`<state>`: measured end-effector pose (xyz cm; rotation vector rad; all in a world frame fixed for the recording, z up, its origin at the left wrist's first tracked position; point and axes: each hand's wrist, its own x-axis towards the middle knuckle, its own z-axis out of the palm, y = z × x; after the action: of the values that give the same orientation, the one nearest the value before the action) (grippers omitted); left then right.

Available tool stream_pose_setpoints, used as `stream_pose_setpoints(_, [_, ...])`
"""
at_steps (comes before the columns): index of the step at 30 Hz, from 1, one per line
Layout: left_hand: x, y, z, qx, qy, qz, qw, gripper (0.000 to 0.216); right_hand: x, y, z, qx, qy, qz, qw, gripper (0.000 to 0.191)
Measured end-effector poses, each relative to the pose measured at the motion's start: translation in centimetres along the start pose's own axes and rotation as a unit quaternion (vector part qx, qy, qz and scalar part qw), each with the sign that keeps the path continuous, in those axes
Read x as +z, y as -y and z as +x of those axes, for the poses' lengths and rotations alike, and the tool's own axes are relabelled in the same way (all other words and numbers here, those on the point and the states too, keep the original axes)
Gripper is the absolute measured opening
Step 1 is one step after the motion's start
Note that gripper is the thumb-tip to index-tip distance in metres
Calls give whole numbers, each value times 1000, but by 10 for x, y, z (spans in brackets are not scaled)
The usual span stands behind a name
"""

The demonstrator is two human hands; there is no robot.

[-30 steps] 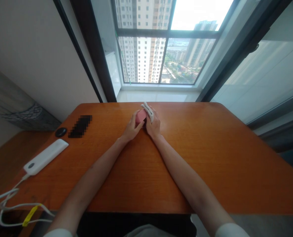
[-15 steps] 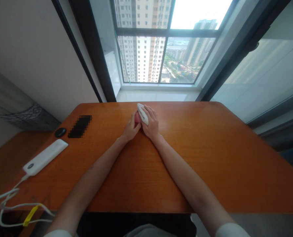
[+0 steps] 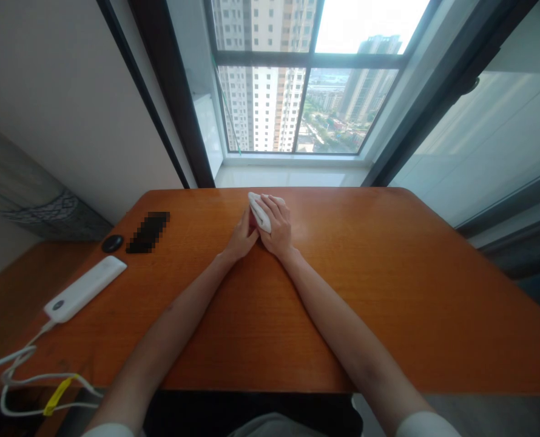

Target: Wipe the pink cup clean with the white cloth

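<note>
Both my hands meet near the far middle of the orange wooden table [image 3: 388, 291]. My right hand [image 3: 276, 233] is closed over a folded white cloth [image 3: 257, 211] and presses it onto a small pink object [image 3: 251, 219], which is almost wholly hidden under the cloth. My left hand [image 3: 241, 238] is curled against the left side of that pink object and holds it in place.
At the table's left lie a white power bank [image 3: 84, 287] with a white cable [image 3: 15, 370], a round black item [image 3: 112, 243] and a dark flat device [image 3: 148, 232]. A large window stands beyond the table's far edge.
The right hand has drawn the white cloth leftward over the pink object, which showed plainly one second ago and is now nearly covered. The left hand stayed put.
</note>
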<state>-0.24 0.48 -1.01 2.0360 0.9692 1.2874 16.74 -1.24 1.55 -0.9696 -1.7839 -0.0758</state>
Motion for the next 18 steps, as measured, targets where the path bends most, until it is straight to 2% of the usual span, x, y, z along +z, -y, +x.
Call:
stream_pose_setpoints(5, [0,-4,1,5,-7,17,1000,71,6,-6,0,130,-62,27,989,53])
stream_pose_setpoints(7, [0,-5,1,7,-6,17,1000,70,4,-6,-1,121,-52,16,991,53])
stream_pose_setpoints(11, [0,-1,1,8,-5,8,1000,75,1,1,-1,17,7,-4,1000,53])
stream_pose_setpoints(13, [0,-1,1,5,-6,13,1000,75,3,0,-1,38,-9,11,999,52])
stream_pose_setpoints(16, [1,-4,1,6,-8,23,1000,71,6,-6,0,134,-62,53,988,51])
stream_pose_setpoints(18, [1,-4,1,9,-9,24,1000,70,5,-8,0,153,-69,56,984,53])
